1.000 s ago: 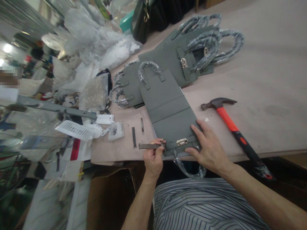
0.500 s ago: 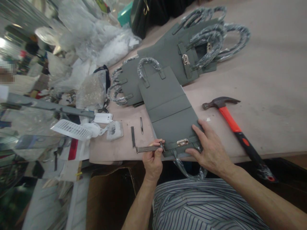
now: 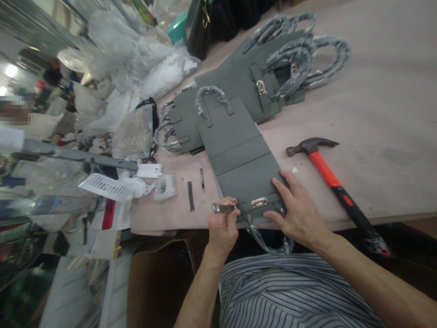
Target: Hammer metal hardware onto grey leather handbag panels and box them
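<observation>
A flat grey bag panel lies at the table's front edge, with a plastic-wrapped handle at each end and a gold clasp on its strap. My left hand is closed round a metal punch, whose round end points up toward me. The punch's tip is hidden behind my fingers, close to the strap's left end. My right hand rests with fingers spread on the panel's right edge, beside the clasp. A claw hammer with an orange and black grip lies to its right.
More grey bag pieces with wrapped handles are piled behind the panel. A thin flat metal tool and a small metal rod lie on the left. Beyond them are a white fan and heaped plastic bags.
The punch has swung from lying nearly flat leftward to standing more upright, its end now toward me. My left hand has shifted slightly right. My right hand keeps its place on the panel.
</observation>
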Action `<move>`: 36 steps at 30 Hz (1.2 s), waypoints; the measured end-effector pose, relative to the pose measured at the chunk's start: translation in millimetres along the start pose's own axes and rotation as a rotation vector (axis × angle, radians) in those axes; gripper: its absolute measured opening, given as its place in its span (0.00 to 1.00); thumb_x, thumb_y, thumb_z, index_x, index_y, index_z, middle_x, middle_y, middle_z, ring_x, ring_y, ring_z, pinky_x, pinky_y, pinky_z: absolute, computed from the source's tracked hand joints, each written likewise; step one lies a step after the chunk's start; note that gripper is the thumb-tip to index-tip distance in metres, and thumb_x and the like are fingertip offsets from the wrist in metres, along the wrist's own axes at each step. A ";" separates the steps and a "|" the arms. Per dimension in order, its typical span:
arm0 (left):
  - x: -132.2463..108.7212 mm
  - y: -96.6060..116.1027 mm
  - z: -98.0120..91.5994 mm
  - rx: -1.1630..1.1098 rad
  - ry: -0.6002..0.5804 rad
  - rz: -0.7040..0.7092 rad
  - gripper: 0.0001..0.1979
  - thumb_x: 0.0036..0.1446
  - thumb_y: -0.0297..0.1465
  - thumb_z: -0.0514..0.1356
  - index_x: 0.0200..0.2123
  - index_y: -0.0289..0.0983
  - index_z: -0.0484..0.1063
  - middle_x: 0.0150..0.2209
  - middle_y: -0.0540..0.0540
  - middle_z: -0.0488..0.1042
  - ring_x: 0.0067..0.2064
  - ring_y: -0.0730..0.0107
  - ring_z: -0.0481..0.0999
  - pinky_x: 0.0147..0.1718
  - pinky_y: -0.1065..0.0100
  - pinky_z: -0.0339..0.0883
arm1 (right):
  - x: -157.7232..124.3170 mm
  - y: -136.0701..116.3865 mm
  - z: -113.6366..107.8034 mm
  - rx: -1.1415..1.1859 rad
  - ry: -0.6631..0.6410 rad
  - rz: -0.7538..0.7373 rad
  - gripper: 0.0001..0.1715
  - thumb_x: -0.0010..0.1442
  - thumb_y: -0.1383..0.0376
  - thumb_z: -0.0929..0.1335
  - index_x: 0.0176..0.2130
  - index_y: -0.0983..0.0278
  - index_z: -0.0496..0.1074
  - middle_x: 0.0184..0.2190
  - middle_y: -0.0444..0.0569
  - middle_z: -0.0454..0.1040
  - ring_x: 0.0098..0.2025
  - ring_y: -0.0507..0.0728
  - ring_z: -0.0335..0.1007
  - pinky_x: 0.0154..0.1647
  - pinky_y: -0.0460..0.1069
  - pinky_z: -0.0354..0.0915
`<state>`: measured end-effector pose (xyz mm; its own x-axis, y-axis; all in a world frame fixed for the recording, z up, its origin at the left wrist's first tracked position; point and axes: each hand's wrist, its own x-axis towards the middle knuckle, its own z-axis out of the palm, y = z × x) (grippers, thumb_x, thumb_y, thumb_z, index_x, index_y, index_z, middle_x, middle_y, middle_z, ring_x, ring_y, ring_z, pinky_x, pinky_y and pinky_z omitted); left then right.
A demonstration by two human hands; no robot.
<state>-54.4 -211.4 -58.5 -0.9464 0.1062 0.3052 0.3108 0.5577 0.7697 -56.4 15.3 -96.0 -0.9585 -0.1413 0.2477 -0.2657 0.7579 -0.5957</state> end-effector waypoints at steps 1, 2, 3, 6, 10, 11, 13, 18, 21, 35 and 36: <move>-0.3 0.5 0.8 0.012 -0.002 0.011 0.04 0.66 0.30 0.58 0.40 0.38 0.72 0.43 0.41 0.80 0.46 0.62 0.81 0.48 0.61 0.75 | -0.2 -0.2 -0.1 0.002 0.000 0.003 0.47 0.63 0.44 0.66 0.66 0.72 0.58 0.69 0.72 0.52 0.68 0.78 0.54 0.62 0.71 0.63; -0.6 0.8 1.6 0.012 -0.002 0.011 0.04 0.66 0.30 0.58 0.40 0.38 0.72 0.43 0.41 0.80 0.46 0.62 0.81 0.49 0.61 0.75 | -0.3 -0.4 -0.2 0.003 0.001 0.006 0.46 0.63 0.44 0.66 0.67 0.71 0.58 0.69 0.71 0.52 0.68 0.78 0.54 0.62 0.71 0.63; -0.7 0.8 2.2 0.000 0.004 -0.004 0.04 0.66 0.30 0.58 0.40 0.37 0.72 0.42 0.41 0.80 0.46 0.62 0.81 0.48 0.61 0.75 | -0.5 -0.6 -0.1 0.004 0.004 0.007 0.46 0.62 0.44 0.67 0.67 0.71 0.58 0.69 0.71 0.52 0.68 0.78 0.54 0.62 0.71 0.63; -1.0 -0.5 2.8 -0.070 0.035 -0.081 0.05 0.66 0.30 0.58 0.40 0.37 0.73 0.40 0.42 0.80 0.45 0.63 0.81 0.46 0.62 0.75 | -0.6 -0.5 0.4 0.008 0.002 0.010 0.47 0.62 0.46 0.68 0.67 0.70 0.57 0.70 0.70 0.52 0.69 0.78 0.52 0.62 0.71 0.62; -4.4 -5.3 2.8 -0.099 0.021 -0.018 0.05 0.66 0.32 0.59 0.39 0.37 0.73 0.42 0.41 0.79 0.45 0.63 0.81 0.48 0.60 0.75 | -0.3 3.2 -1.4 0.047 -0.016 0.000 0.48 0.60 0.46 0.69 0.67 0.69 0.57 0.70 0.70 0.51 0.69 0.78 0.53 0.62 0.72 0.62; -5.8 -6.9 2.9 -0.098 0.024 0.011 0.05 0.66 0.32 0.59 0.39 0.37 0.72 0.43 0.41 0.79 0.45 0.63 0.81 0.48 0.59 0.76 | -0.3 4.5 -3.7 0.073 -0.027 -0.009 0.48 0.60 0.46 0.69 0.67 0.69 0.58 0.70 0.70 0.51 0.69 0.77 0.53 0.63 0.72 0.62; -8.7 -10.1 3.2 -0.105 0.050 0.044 0.04 0.66 0.32 0.60 0.39 0.38 0.72 0.43 0.41 0.79 0.46 0.63 0.81 0.48 0.59 0.76 | -0.8 7.0 -11.6 0.132 -0.035 -0.020 0.45 0.61 0.45 0.69 0.66 0.68 0.59 0.69 0.69 0.53 0.69 0.76 0.55 0.63 0.71 0.62; -12.1 -14.8 2.4 -0.168 0.074 0.037 0.05 0.65 0.33 0.61 0.40 0.37 0.73 0.43 0.41 0.80 0.46 0.62 0.81 0.48 0.58 0.76 | -5.6 14.1 -46.4 0.085 0.132 0.049 0.31 0.66 0.51 0.66 0.60 0.67 0.67 0.61 0.65 0.67 0.63 0.70 0.64 0.64 0.66 0.63; -12.1 -16.2 2.1 -0.182 0.068 0.043 0.05 0.65 0.33 0.62 0.39 0.37 0.74 0.43 0.41 0.80 0.46 0.62 0.81 0.49 0.58 0.76 | -11.3 24.8 -65.1 -0.038 0.209 0.102 0.28 0.65 0.53 0.66 0.56 0.70 0.70 0.57 0.68 0.70 0.60 0.71 0.67 0.64 0.64 0.63; -13.2 -19.2 6.5 -0.109 0.096 0.106 0.06 0.66 0.33 0.60 0.40 0.37 0.74 0.43 0.40 0.80 0.45 0.62 0.82 0.47 0.60 0.78 | -27.4 42.5 -88.7 -0.436 -0.090 0.349 0.19 0.66 0.60 0.61 0.47 0.69 0.73 0.35 0.61 0.74 0.31 0.64 0.71 0.29 0.54 0.60; -13.1 -19.2 6.6 -0.104 0.097 0.109 0.06 0.66 0.33 0.60 0.40 0.37 0.74 0.43 0.40 0.80 0.45 0.62 0.82 0.47 0.60 0.78 | -23.6 42.3 -90.8 -0.392 -0.103 0.369 0.17 0.65 0.61 0.61 0.45 0.68 0.73 0.33 0.60 0.74 0.29 0.63 0.70 0.28 0.54 0.59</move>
<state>-48.6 -218.1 -80.9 -0.8950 0.0793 0.4389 0.4237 0.4588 0.7810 -35.6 108.5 -57.6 -0.9911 0.1323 -0.0119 0.1300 0.9467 -0.2947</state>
